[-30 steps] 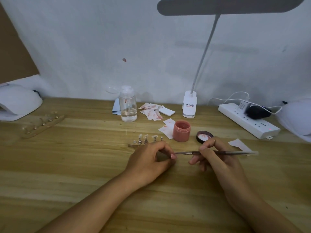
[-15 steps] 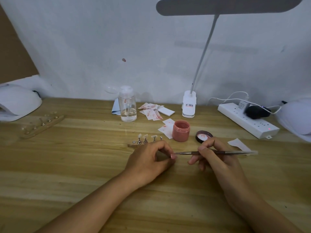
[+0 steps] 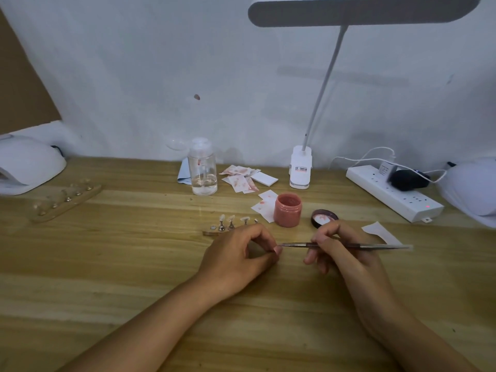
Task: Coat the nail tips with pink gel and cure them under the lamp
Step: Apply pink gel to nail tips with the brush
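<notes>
Far left: white curing lamp (image 3: 29,165) sits at the edge of the tabletop (image 3: 134,264), probably kept within reach for the cure step. A wooden holder strip (image 3: 67,200) lies beside it.

Centre: nail tips (image 3: 230,218) stand upright on a short peg holder (image 3: 214,232), just behind the left hand (image 3: 236,259); upright keeps wet faces off the wood.

Left hand sits low, its fingers (image 3: 264,237) curled, thumb and forefinger pinching something small, probably one tip; too small to confirm.

Pink gel jar (image 3: 287,210) is open, its lid (image 3: 324,217) just to the right, so dipping needs no third hand.

Right hand (image 3: 346,253) grasps the brush (image 3: 375,246) pencil-style, shaft level, tip meeting the left pinch. Judged: coating in progress.
</notes>
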Demonstrator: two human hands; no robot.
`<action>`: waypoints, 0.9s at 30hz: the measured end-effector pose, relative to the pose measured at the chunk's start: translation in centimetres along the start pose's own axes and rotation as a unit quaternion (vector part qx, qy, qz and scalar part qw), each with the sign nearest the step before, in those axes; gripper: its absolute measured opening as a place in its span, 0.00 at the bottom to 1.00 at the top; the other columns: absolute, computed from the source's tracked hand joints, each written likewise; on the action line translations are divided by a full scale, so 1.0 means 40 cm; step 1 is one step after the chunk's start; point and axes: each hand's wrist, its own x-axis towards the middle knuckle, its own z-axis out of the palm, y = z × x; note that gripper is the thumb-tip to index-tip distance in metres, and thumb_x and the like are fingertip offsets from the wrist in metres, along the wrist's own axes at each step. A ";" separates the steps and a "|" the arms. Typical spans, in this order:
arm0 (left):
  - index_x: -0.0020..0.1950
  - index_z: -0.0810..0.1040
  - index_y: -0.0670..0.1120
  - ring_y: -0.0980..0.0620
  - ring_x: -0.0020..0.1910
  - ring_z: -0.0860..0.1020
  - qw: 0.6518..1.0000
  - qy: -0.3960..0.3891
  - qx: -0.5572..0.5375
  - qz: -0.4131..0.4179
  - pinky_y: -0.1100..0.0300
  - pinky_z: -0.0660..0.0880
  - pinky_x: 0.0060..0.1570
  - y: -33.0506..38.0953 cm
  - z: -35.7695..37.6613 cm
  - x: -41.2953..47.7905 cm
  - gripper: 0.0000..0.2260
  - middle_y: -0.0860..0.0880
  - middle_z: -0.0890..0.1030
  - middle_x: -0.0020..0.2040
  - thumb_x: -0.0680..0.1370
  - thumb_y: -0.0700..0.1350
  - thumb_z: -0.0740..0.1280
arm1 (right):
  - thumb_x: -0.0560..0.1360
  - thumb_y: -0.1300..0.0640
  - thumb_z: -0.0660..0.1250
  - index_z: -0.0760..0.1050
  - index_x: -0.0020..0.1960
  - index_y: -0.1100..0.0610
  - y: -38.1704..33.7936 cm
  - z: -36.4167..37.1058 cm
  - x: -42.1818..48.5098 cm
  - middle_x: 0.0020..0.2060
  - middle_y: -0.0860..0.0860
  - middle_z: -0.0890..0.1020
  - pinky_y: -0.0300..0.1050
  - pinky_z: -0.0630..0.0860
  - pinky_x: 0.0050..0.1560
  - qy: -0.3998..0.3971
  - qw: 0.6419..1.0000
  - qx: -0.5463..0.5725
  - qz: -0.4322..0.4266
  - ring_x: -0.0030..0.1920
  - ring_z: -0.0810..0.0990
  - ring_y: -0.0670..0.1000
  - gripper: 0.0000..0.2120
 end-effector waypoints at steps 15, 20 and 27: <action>0.43 0.80 0.55 0.68 0.29 0.71 1.000 -0.001 0.005 0.010 0.63 0.61 0.32 0.002 -0.001 -0.002 0.05 0.64 0.81 0.42 0.73 0.51 0.75 | 0.77 0.69 0.61 0.72 0.43 0.68 -0.002 0.001 -0.001 0.30 0.59 0.81 0.38 0.72 0.31 -0.006 1.000 0.004 0.018 0.32 0.75 0.52 0.05; 0.43 0.80 0.54 0.68 0.29 0.71 1.000 -0.002 0.003 0.014 0.65 0.60 0.32 0.005 -0.001 -0.001 0.04 0.62 0.81 0.42 0.73 0.50 0.75 | 0.77 0.68 0.61 0.72 0.42 0.67 -0.002 0.001 -0.002 0.30 0.58 0.81 0.37 0.72 0.32 0.000 1.000 -0.002 0.018 0.31 0.74 0.51 0.05; 0.42 0.80 0.55 0.70 0.29 0.71 1.000 -0.002 -0.004 0.016 0.63 0.61 0.32 0.002 0.000 -0.002 0.04 0.63 0.81 0.42 0.73 0.50 0.75 | 0.77 0.68 0.61 0.72 0.43 0.67 -0.004 0.000 -0.002 0.30 0.57 0.81 0.38 0.72 0.33 -0.002 1.000 -0.010 0.022 0.32 0.74 0.53 0.04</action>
